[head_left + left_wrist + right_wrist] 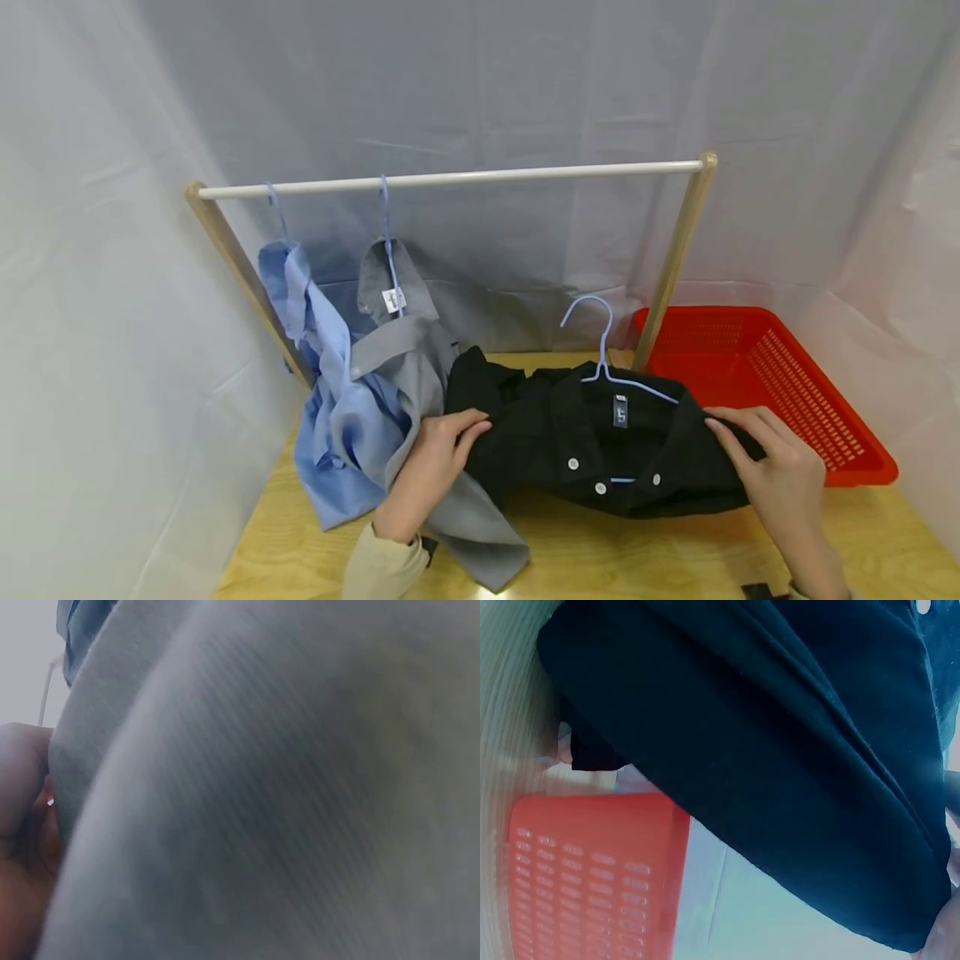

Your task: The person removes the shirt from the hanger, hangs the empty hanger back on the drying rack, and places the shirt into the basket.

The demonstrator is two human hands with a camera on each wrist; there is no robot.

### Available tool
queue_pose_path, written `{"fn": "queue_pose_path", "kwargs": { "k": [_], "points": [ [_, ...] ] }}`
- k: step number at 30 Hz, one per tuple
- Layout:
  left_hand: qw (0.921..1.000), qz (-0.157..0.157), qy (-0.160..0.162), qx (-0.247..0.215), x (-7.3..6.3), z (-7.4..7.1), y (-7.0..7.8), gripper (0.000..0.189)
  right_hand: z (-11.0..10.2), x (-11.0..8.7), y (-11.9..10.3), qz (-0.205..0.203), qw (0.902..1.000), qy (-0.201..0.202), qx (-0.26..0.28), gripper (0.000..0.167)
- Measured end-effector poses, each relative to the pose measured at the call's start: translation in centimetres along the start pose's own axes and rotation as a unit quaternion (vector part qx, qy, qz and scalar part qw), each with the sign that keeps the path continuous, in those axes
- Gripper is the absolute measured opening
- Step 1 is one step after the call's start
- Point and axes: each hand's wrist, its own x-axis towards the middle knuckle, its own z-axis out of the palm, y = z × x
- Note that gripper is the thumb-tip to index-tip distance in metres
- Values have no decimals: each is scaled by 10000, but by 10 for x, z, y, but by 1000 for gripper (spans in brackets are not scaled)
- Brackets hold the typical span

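A black shirt [525, 442] with white buttons is held up between both hands in the head view. A light blue hanger [604, 350] sits inside its collar, its hook pointing up. My left hand [435, 467] pinches the shirt's left side, and its forearm passes by the hanging grey shirt [405, 358]. On the other side my right hand [776, 454] pinches the shirt near the shoulder, thumb in front. Grey cloth [247, 780] fills most of the left wrist view and hides the left fingertips. Black cloth [742, 765] spans the right wrist view.
A rack with a white rail [480, 177] and wooden legs stands behind. From it hang the grey shirt and a light blue shirt [337, 400] at the left. A red basket [817, 392] is at the right on the wooden table [570, 558].
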Motion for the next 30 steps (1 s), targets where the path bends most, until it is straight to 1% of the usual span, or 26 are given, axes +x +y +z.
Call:
{"fn": "queue_pose_path", "kwargs": {
  "k": [3,8,9,14,18,22,23,26,28,30],
  "points": [
    [9999,59,59,65,4,5,3,10,2,1,-2,-37,9999,129,85,32],
    [9995,185,155,222,11,16,10,10,2,6,-11,-88,9993,297,200,13],
    [9993,205,198,227,12,18,12,10,2,7,-13,-114,9992,314,229,13],
    [9985,293,353,297,22,28,24,9,-1,12,-22,-195,9983,388,394,24],
    [9977,382,413,376,31,36,35,13,1,12,-24,-212,9974,485,497,34],
    [9947,559,688,521,37,44,44,8,7,10,-23,-295,9958,568,654,44],
    [9937,612,756,562,38,47,45,7,8,9,-24,-318,9952,584,711,44],
    [9917,672,933,568,40,52,48,14,11,8,-25,-360,9937,605,875,43],
    [9916,646,998,501,40,54,49,17,11,7,-25,-380,9925,620,979,39],
    [9926,589,997,374,40,55,48,19,10,8,-25,-409,9912,630,1086,37]
  ]
}}
